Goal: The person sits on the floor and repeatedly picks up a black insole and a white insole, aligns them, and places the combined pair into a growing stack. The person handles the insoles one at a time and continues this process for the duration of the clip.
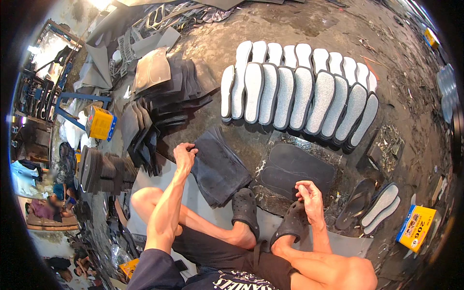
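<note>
My left hand (184,157) is closed, its fingertips pinching at the upper left corner of a stack of thin dark sheets (220,166). My right hand (311,197) is held with curled fingers and the thumb drawn in, at the near right edge of a black sheet (295,169). Whatever is in those fingers, if anything, is too small to make out. Sole outlines show on that black sheet, which lies flat on a dark block. Below the two sheets, my feet wear dark clogs (245,208).
Beyond the block stand rows of grey-topped soles (302,99). Bent dark sheets (140,130) and stacked soles (104,169) are at left. A sandal (356,203), pale-topped soles (382,208) and a yellow box (418,228) lie at right. Another yellow box (100,123) sits by a blue stool (63,108).
</note>
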Tool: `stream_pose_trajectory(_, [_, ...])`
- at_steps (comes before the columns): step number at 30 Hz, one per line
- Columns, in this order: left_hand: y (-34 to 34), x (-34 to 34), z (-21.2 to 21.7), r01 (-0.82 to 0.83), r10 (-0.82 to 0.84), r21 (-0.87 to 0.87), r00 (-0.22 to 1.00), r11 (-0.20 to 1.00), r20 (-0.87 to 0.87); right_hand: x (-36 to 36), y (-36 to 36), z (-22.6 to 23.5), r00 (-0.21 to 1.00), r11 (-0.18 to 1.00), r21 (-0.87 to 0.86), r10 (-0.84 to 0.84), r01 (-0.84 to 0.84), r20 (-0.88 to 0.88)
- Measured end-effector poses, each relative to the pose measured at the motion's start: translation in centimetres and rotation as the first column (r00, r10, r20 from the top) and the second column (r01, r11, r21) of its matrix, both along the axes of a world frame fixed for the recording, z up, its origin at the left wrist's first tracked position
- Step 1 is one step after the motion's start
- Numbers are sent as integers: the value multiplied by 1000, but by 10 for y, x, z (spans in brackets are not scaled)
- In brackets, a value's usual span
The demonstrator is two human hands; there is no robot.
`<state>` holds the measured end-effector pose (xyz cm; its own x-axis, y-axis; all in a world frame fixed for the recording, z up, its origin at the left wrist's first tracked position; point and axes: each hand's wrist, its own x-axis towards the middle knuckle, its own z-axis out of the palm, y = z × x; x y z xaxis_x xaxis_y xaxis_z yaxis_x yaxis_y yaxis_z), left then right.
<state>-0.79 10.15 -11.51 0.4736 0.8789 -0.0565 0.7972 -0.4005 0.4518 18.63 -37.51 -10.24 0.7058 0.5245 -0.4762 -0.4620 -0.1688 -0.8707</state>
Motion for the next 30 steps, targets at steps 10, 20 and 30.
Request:
stream_pose_trajectory(10, [52,20,9,140,-217,-206,881,968,-420,-5,2,-1,997,999,-51,3,1,72])
stream_pose_trajectory(20, [-57,13,15,459,-368,229,862,858,-349,-10,12,0,976,988,-145,83,-54,203])
stream_pose_trajectory(30, [-243,0,133,732,-742,-126,649,669,-169,-32,70,75,87,761,-459,552,-459,829])
